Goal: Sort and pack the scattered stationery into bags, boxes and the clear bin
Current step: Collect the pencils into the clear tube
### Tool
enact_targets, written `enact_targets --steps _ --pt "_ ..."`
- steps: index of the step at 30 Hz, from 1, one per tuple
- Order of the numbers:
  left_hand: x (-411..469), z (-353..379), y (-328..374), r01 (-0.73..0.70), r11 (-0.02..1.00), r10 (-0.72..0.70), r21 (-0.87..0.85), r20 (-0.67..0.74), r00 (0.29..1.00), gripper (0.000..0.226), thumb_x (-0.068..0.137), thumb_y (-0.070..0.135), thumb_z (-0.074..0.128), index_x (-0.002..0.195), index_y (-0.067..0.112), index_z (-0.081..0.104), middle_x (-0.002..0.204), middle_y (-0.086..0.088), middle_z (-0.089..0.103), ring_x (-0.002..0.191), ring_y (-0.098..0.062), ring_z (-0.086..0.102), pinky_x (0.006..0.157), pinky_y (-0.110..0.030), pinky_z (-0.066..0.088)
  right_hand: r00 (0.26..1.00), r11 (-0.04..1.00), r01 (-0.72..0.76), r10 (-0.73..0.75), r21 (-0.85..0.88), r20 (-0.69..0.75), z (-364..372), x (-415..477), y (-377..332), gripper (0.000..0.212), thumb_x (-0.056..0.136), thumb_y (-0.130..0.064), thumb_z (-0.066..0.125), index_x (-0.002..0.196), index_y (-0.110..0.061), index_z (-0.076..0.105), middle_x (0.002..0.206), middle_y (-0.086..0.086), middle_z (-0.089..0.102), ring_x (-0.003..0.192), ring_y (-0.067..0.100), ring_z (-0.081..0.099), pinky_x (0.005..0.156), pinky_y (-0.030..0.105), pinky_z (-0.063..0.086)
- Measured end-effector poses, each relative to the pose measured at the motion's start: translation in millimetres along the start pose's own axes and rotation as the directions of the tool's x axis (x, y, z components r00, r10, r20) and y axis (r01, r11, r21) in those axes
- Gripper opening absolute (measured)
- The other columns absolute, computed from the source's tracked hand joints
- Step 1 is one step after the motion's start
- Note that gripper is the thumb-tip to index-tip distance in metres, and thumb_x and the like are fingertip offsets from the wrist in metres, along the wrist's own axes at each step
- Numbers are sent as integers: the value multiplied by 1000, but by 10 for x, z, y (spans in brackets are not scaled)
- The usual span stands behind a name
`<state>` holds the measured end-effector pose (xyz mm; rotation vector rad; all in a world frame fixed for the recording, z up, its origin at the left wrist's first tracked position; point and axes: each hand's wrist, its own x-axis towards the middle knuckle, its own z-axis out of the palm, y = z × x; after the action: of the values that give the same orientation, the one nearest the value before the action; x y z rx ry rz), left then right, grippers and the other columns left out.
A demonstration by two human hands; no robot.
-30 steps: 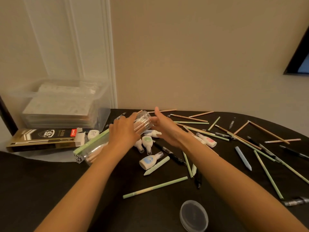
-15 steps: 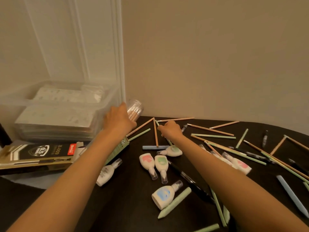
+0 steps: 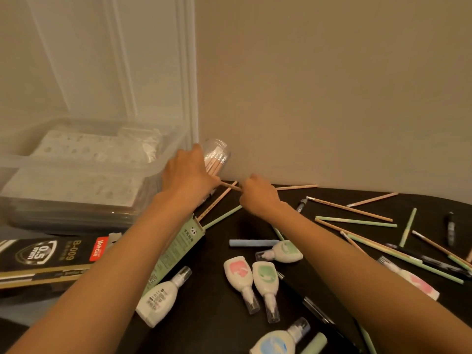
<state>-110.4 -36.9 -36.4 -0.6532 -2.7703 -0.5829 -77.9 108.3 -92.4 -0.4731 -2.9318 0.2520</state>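
The left hand [image 3: 189, 175] is at eleven o'clock from the view's centre, fingers wrapped round a clear plastic cylindrical tube [image 3: 217, 157]. The tube tilts up toward one o'clock and has tan pencils inside. Its lower end is hidden behind the hand, and most of the fingers are hidden too.

Just beside it at three o'clock, the right hand [image 3: 258, 195] is curled tight and pinches a tan wooden pencil [image 3: 229, 186] that points at the left hand. The back of the hand covers the fingertips.

A clear plastic bin [image 3: 84, 205] holding flat white packs sits at nine o'clock from the left hand. Its left side is cut off.

The left forearm crosses a narrow green carton [image 3: 178, 249] and the end of a black "0.5 mm" carton [image 3: 51, 254].

On the black table [image 3: 217, 315], a blue-labelled white correction-tape dispenser [image 3: 277, 342] at six o'clock runs off the bottom edge.
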Motion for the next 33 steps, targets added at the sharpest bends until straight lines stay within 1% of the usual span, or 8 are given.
enact_targets --steps 4,8,13,18,22,25,30,33 --pt "14 -20 6 10 1000 -10 -7 3 1000 59 74 35 70 121 10 43 113 -16 54 103 -34 54 68 -33 38 947 959 283 -275 -26 163 133 82 -81 34 88 -13 55 122 -18 54 120 10 39 97 27 52 75 31 41" --pt "-10 -8 4 9 1000 -8 -6 12 1000 57 74 34 69 119 10 44 112 -15 53 102 -34 54 67 -32 35 907 910 402 -380 -102 179 167 132 -123 26 89 -11 53 116 -12 56 124 13 42 96 28 53 74 31 41" --pt "-56 -20 12 4 1000 -4 -23 0 1000 56 73 34 70 117 10 45 110 -15 54 101 -34 54 67 -31 34 900 904 418 -399 -90 175 88 137 -175 44 86 -11 60 127 -11 43 125 13 46 106 30 53 83 37 46" --pt "-43 -36 20 8 999 -8 -32 -7 1000 58 73 33 71 119 11 43 110 -15 53 101 -34 55 66 -32 35 884 892 439 -408 -106 228 130 134 -288 27 88 -5 53 115 -6 53 117 14 52 101 31 56 71 31 38" --pt "-40 -23 -2 8 1000 -8 -22 6 1000 56 73 32 70 118 11 43 110 -15 53 100 -33 55 66 -31 35 894 899 427 -404 -97 193 132 153 -304 29 87 -5 54 116 -5 48 113 14 55 99 30 57 69 31 39" --pt "-49 7 7 15 1000 -15 -14 2 1000 57 74 33 70 120 12 43 110 -14 52 101 -33 55 66 -31 35 885 885 451 -427 -115 188 157 164 -313 23 89 -4 51 112 -4 52 113 15 54 94 28 57 68 30 39" --pt "-39 24 28 21 1000 -21 -20 -7 1000 60 74 34 70 121 12 42 109 -14 51 101 -33 54 67 -31 34 865 858 493 -467 -146 182 171 184 -240 28 91 -7 50 118 -8 51 119 14 50 97 28 55 73 31 43" --pt "-41 5 72 4 1000 -5 -25 -9 1000 62 73 35 70 123 13 41 110 -15 51 102 -34 53 67 -31 34 871 836 491 -481 -245 103 123 147 -137 34 92 -10 49 126 -10 47 123 15 47 106 29 51 82 36 45"
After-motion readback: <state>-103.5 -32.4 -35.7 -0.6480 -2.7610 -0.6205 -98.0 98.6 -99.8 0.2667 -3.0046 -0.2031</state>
